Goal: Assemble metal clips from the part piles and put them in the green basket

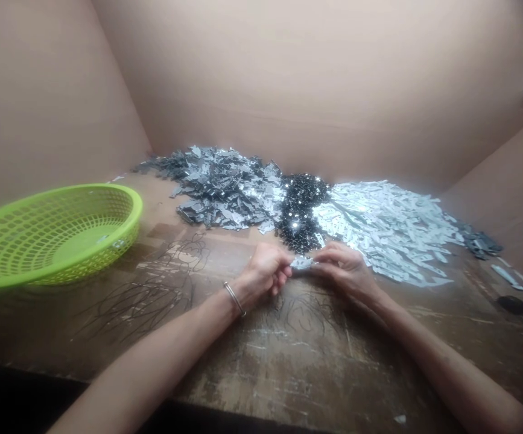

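My left hand (266,270) and my right hand (345,268) meet over the middle of a worn wooden table (288,367). Both are closed, pinching a small silvery metal piece (301,263) between their fingertips. A thin metal bangle (234,298) circles my left wrist. Just beyond the hands lie three heaps: dark grey metal parts (225,187) on the left, small shiny black parts (301,211) in the centre, and pale silver metal strips (388,223) on the right.
A lime-green plastic mesh basket (53,232) stands at the left of the table. Brown cardboard walls (288,84) close in the back and both sides. A few loose dark parts (482,244) lie at the far right.
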Demonstrator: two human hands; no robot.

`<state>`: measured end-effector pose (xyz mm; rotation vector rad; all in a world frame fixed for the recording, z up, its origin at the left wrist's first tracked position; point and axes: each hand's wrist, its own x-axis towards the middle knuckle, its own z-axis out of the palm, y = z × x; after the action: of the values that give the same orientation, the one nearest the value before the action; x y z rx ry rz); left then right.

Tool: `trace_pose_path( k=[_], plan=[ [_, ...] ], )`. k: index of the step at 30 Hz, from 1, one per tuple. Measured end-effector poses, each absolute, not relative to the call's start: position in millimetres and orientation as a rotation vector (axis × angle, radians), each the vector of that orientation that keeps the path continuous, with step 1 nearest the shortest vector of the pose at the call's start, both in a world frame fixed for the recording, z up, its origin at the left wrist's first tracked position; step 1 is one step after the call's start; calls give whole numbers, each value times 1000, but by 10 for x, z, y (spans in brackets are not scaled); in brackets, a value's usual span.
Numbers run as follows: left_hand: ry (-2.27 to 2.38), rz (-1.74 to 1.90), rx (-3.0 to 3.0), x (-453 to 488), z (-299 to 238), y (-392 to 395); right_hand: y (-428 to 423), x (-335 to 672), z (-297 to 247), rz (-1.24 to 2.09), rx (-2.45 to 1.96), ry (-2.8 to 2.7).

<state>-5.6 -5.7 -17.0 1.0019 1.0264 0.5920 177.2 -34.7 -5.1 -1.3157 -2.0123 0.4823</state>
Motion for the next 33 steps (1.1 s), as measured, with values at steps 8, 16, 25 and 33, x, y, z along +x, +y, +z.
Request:
trace_pose_path(
  k=[8, 16, 25, 33],
  plan=[
    [999, 617, 995, -86, -201, -46, -112, 2333, 105, 269, -1775, -1805],
    [1023, 625, 975, -86, -143, -44, -33, 2896, -56, 224, -2125, -1952],
    [1076, 593, 969, -47, -106, -61, 123, 2625, 28, 100, -2183, -2207],
    [1030, 578, 961, -79, -91, -45, 277, 2573, 86, 148, -2230, -2247]
  ],
)
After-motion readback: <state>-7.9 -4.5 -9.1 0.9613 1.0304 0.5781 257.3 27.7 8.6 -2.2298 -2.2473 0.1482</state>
